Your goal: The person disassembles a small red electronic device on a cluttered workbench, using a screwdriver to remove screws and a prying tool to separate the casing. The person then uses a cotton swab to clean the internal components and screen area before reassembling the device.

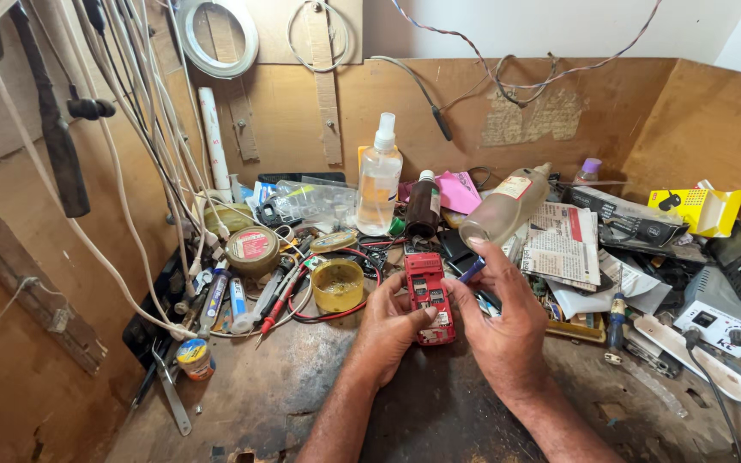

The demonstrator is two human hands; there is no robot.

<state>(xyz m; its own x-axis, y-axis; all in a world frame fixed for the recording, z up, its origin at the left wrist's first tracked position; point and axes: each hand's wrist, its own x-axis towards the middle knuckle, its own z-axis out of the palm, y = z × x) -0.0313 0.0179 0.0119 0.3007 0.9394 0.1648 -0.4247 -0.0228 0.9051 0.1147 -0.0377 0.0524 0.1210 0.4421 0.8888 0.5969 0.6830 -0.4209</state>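
red phone (428,297) glossy plastic; bench (285,386) rough worn wood

A small red mobile phone (428,296) lies back-side up with its rear cover off, exposing a battery bay and dark, metallic card slots inside the red plastic frame. It sits lengthwise, pointing away from the person, at the middle of the cluttered tabletop (268,386), its near end raised slightly between the hands. A thin blue-handled tool (472,271), perhaps a small screwdriver, slants toward the phone's right edge; its tip is hidden, so contact cannot be told.
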